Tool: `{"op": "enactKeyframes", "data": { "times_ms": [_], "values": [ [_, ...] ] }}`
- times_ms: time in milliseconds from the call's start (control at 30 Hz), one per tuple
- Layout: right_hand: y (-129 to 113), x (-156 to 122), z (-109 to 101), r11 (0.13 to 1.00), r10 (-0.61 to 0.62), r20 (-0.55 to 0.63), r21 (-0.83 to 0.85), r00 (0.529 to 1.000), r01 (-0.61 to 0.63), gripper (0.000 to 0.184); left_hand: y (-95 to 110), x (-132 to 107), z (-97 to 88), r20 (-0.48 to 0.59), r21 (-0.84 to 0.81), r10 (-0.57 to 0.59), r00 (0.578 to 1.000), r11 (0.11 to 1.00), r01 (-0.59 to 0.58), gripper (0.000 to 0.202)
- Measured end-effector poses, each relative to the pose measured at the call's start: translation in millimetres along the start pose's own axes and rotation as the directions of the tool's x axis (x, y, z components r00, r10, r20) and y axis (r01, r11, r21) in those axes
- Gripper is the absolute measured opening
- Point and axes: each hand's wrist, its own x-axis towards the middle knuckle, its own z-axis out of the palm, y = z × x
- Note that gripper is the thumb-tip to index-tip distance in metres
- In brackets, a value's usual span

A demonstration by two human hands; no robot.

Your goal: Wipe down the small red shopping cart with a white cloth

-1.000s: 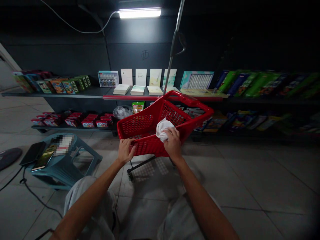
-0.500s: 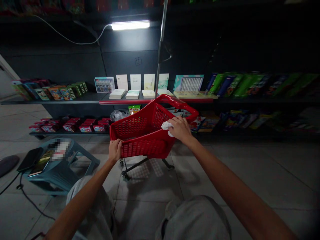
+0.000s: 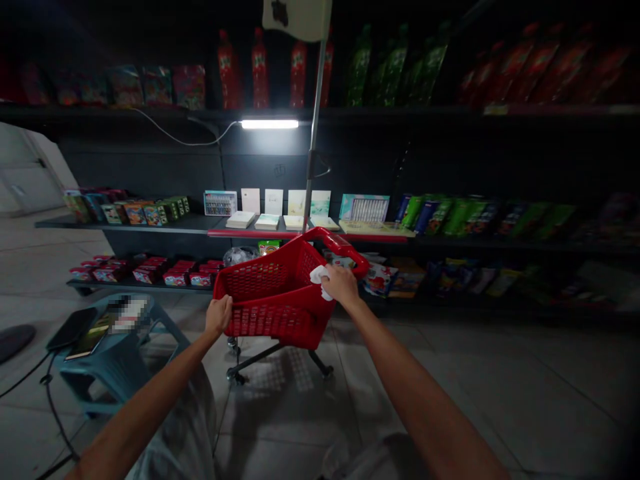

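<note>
In the head camera's view, the person's left hand (image 3: 219, 316) and right hand (image 3: 343, 285) are well apart, with a red plastic shopping cart (image 3: 280, 293) between them. The left hand clasps the cart's near rim. The right hand presses a white cloth (image 3: 319, 278) against the cart's upper wall, and its fingers hide part of the cloth. Under the basket, a black wheeled frame (image 3: 255, 363) shows three casters. A metal pole (image 3: 313, 133) rises beyond the cart, and the top edge of the picture cuts off a pale sign (image 3: 295, 17) at its tip.

Left of the left hand stands one teal plastic stool (image 3: 120, 360) holding two flat dark items, a phone (image 3: 71, 328) and a second one (image 3: 89, 339) that is hard to make out. A pixelated patch (image 3: 127, 313) hides a third. Ahead of the hands, dark store shelves (image 3: 125, 225) carry boxes and cards, with four red bottles (image 3: 260, 70) high up. The dim right end defeats counting.
</note>
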Motion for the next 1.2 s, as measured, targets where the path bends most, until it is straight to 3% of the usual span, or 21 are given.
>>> {"op": "enactKeyframes", "data": {
  "times_ms": [133, 233, 400, 567, 800, 1100, 1200],
  "values": [
    [-13.9, -11.7, -10.9, 0.999, -0.033, 0.05, -0.001, 0.998, 0.033, 0.03, -0.6, -4.1, -19.3, 0.018, 0.097, -0.066, 0.998, 0.993, 0.064, 0.039],
    [-25.3, -16.9, -18.8, 0.999, -0.048, 0.084, -0.009, 0.995, 0.049, 0.03, 9.3, -8.0, -26.5, 0.051, 0.148, -0.051, 0.997, 0.988, 0.043, 0.039],
    [-40.2, -16.2, -26.6, 0.999, -0.01, 0.159, -0.033, 0.987, 0.015, 0.032, 49.4, -5.5, -15.0, 0.166, 0.149, 0.06, 0.984, 0.985, -0.085, 0.048],
    [-44.3, -17.0, -29.8, 0.998, 0.009, 0.174, -0.057, 0.985, 0.001, 0.037, 72.8, 18.6, -0.1, 0.26, 0.21, -0.04, 0.965, 0.978, -0.016, 0.076],
    [-51.6, -22.9, -35.9, 0.999, 0.023, 0.203, -0.036, 0.979, -0.016, 0.038, 68.4, 33.7, -5.6, 0.351, 0.245, 0.002, 0.937, 0.965, -0.094, 0.062],
    [-57.1, -27.7, -41.5, 0.998, -0.057, 0.301, 0.024, 0.952, 0.052, 0.038, 54.9, 17.9, -16.5, 0.307, 0.246, 0.075, 0.949, 0.957, -0.156, 0.053],
    [-56.9, -36.3, -46.2, 0.987, -0.159, 0.313, 0.063, 0.936, 0.147, 0.039, 43.7, 21.1, -19.9, 0.311, 0.226, 0.102, 0.945, 0.958, -0.178, 0.046]
  ]
}}
